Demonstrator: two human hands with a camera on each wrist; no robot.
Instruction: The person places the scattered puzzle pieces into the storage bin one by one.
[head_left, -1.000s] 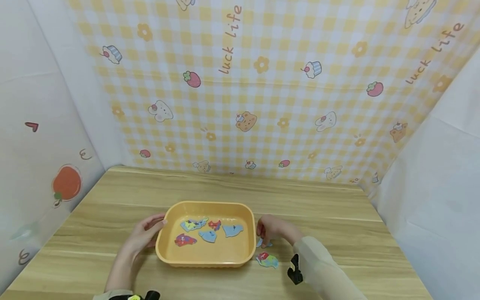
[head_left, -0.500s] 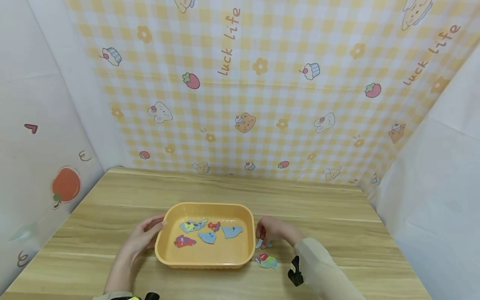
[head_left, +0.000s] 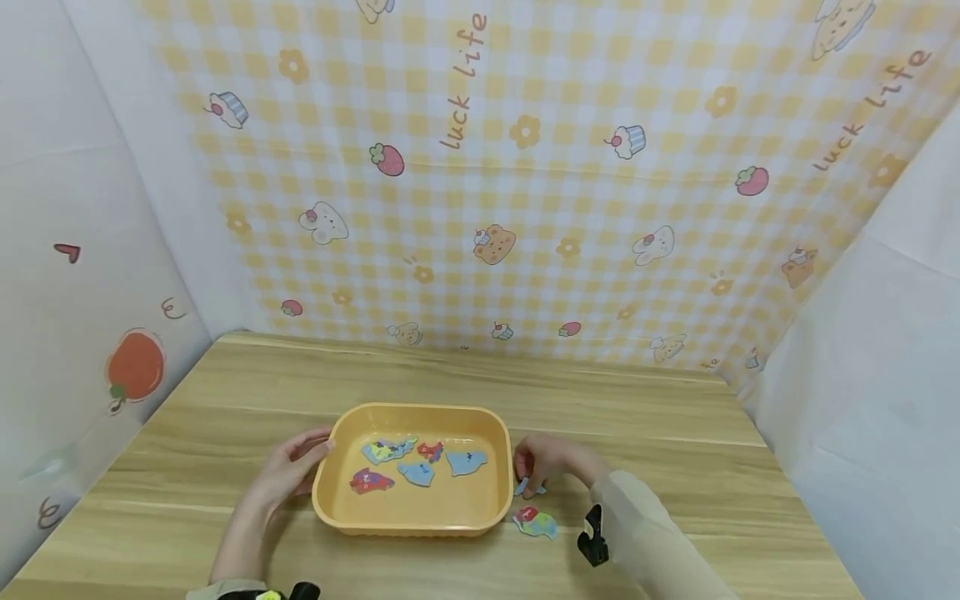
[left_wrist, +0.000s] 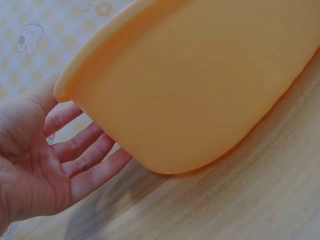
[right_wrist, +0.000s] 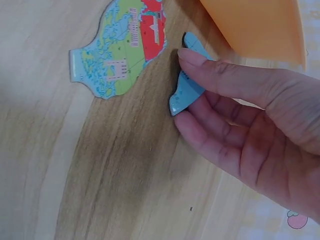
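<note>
A shallow yellow plastic bin (head_left: 412, 528) stands on the table. At its left end my left hand (head_left: 288, 471) holds it, thumb at the rim and fingers against the outer wall, as the left wrist view shows. Beside the bin's right end my right hand (head_left: 546, 460) pinches a light blue map puzzle piece (right_wrist: 192, 90), thumb on its top face and fingers at its edge. The piece is close to the tabletop. A green and red puzzle piece (head_left: 536, 522) lies flat on the table, nearer the front edge than the right hand.
Several puzzle pieces lie apart inside the bin, among them a red and purple one (head_left: 371, 481) and a plain blue one (head_left: 466, 462). The wooden table (head_left: 645, 417) meets a yellow checked cloth (head_left: 450, 192) at the back. White cloth hangs at both sides.
The right hand's fingers have shifted slightly on the blue puzzle piece. The left hand, the bin and the other pieces look still.
</note>
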